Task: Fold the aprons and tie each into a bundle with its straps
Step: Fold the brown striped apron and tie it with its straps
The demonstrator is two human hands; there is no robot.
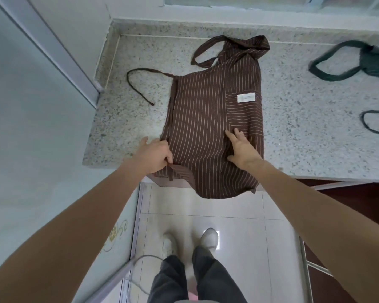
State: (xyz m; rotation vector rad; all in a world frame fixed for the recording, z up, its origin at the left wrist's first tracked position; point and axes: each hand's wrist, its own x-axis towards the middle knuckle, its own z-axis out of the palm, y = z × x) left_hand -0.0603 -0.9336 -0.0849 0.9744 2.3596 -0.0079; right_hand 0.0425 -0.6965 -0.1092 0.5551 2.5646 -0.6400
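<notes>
A brown apron (201, 119) with thin pale stripes lies folded lengthwise on the speckled stone counter (127, 119). Its lower end hangs over the front edge. Its neck loop (217, 51) lies at the far end, and one waist strap (138, 84) curls out to the left. A white label (246, 98) sits on the pocket at the right. My left hand (154, 155) pinches the apron's left edge near the counter's front. My right hand (242, 147) rests flat on the cloth, fingers straight, just below the pocket.
A dark green apron (372, 62) with its loop and a loose strap (374, 121) lies at the counter's right end. A wall and door frame (53, 51) stand to the left. Below the counter are the tiled floor (206, 215) and the person's shoes.
</notes>
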